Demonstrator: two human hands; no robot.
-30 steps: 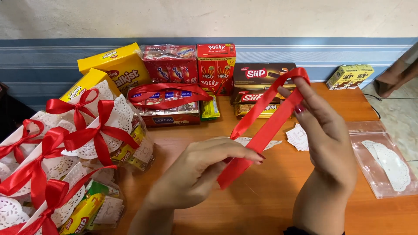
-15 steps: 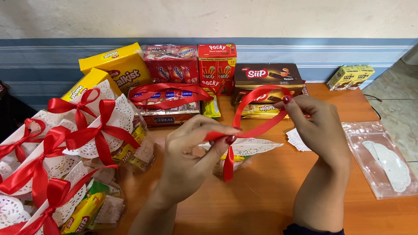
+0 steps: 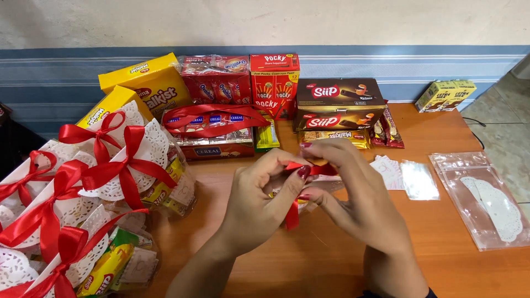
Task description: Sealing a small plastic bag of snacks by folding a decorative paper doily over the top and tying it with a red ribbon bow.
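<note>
Both hands, left [image 3: 259, 201] and right [image 3: 353, 193], have drawn together from a wide stretch, fingers now pinched on the red ribbon [image 3: 292, 212] low over the table [image 3: 441, 265], a knot apparently forming.

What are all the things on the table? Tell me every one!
ribbon: one, red, pinched between both hands mid-table
gift bags: several, clear with white doilies and red bows, left side
yellow boxes: two, back left
red packs: one bundle, back middle
red box: one, upright, back middle
brown boxes: two, stacked, back right of middle
cereal packs: one bundle, red ribbon laid on top, behind the hands
small cartons: two, yellow-green, far right back
plastic bag: one, clear, white doily inside, right edge
table: one, orange-brown wood
left hand: one
right hand: one
</note>
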